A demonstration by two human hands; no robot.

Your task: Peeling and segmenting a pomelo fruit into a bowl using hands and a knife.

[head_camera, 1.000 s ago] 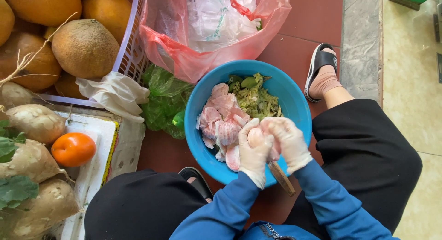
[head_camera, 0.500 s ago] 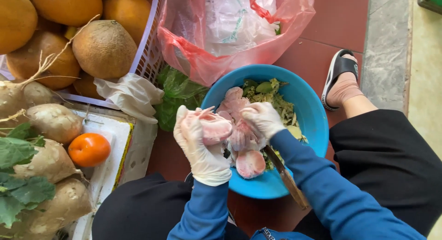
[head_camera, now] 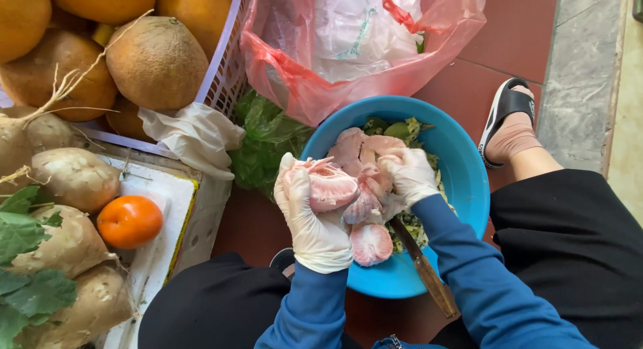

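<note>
Above the blue bowl [head_camera: 462,188], both gloved hands work on pink pomelo flesh. The left hand [head_camera: 311,218] has its fingers curled around a large pink pomelo piece [head_camera: 331,187], gripping it from the left side and from below. The right hand [head_camera: 410,176] is bent closed too, its fingertips pressing on the same cluster of fruit from the right, so the piece sits between the two hands and just over the bowl's middle. One peeled segment [head_camera: 372,244] lies free in the bowl below the hands, and a few more pink pieces [head_camera: 355,145] rest behind them; their exact number I cannot tell. Green peel scraps [head_camera: 395,129] lie at the far side of the bowl. One knife [head_camera: 423,268] leans on the near rim, under the right forearm, its handle pointing outward.

To the left stands a basket [head_camera: 224,74] with several round yellow-brown fruits, one orange fruit [head_camera: 130,221] on a white box, and pale root vegetables [head_camera: 75,178]. One pink plastic bag [head_camera: 348,67] lies behind the bowl.
</note>
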